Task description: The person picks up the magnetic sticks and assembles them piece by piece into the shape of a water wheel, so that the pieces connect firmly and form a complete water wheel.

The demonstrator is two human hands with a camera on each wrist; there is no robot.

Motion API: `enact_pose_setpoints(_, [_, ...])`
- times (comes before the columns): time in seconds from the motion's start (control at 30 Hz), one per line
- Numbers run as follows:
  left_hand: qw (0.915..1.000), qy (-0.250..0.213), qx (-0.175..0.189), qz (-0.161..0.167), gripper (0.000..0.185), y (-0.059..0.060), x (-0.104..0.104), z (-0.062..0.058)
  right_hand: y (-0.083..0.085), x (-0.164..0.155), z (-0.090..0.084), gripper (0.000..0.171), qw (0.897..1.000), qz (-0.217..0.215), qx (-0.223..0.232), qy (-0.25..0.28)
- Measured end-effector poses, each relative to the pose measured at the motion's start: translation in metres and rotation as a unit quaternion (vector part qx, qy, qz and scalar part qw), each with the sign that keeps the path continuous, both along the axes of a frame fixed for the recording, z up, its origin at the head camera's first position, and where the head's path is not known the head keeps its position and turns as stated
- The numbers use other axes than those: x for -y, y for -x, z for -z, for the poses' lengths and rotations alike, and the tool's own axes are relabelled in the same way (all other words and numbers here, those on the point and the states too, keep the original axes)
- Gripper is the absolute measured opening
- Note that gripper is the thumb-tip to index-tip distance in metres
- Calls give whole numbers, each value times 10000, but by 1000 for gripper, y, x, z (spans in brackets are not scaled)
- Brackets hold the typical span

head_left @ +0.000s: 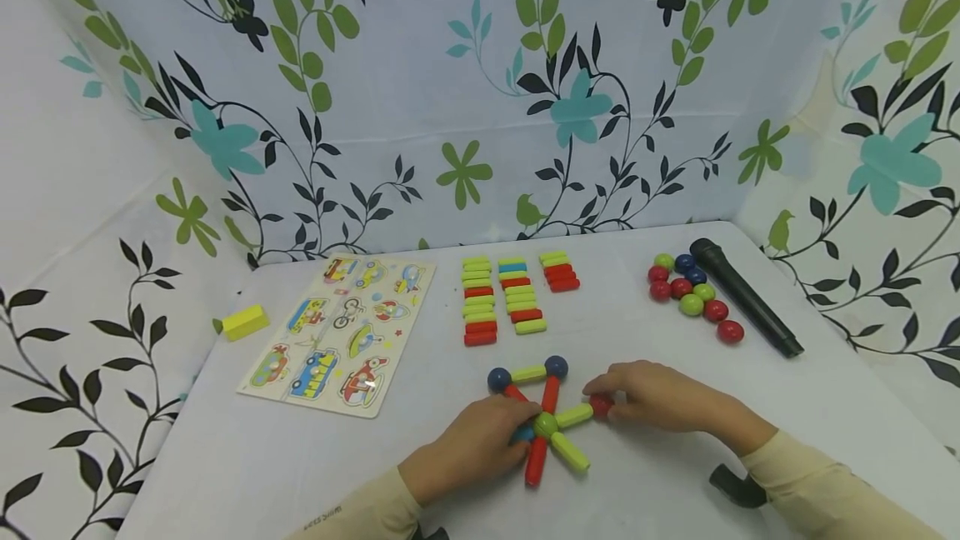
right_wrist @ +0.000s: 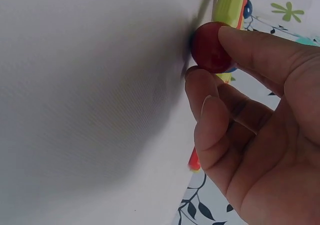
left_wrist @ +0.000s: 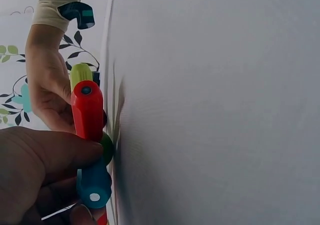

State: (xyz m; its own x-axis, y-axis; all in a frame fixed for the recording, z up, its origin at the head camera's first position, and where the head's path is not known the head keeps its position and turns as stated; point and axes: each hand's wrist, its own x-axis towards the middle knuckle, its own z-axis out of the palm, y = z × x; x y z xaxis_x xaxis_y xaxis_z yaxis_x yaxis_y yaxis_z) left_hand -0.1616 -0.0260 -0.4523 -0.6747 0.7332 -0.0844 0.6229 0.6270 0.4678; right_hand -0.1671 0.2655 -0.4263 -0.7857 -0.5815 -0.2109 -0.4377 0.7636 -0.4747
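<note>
Honestly, keep the left hand pinning the green hub ball while the right hand pinches the red ball onto the yellow-green rod at 3 o'clock.

A white table stands enclosed on three sides by floral-print cloth walls with green and teal leaves.

Left hand grips blue rod; red rod above.

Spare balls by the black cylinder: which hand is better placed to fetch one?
Probably the right hand: the spare balls lie on its side, though it pinches the red ball. The left hand steadies the hub.
</note>
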Motion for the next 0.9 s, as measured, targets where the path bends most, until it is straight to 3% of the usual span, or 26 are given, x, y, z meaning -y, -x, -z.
enact_pose_setpoints(0.2, [10000,26,61,-75,43,-3,1,-1,16,0,-11,40,9998,165,2,-74])
enact_pose_setpoints(0.3, [9999,49,78,-103,44,-3,2,-2,40,2,-21,40,9973,566,-416,-218])
enact_pose_setpoints(0.43, [9998,72,92,-177,44,-4,4,-2,84,14,-27,38,9840,1051,-1235,-740])
enact_pose_setpoints(0.57, [9998,53,89,-180,46,-5,5,-1,124,27,-18,35,9699,1099,-1762,-1275])
enact_pose_setpoints(0.67, [9997,80,106,-199,49,-8,6,-1,143,34,-9,32,9635,985,-1983,-1507])
enact_pose_setpoints(0.9, [9993,75,128,-352,47,-13,12,-7,159,38,5,25,9586,1089,-1912,-1807])
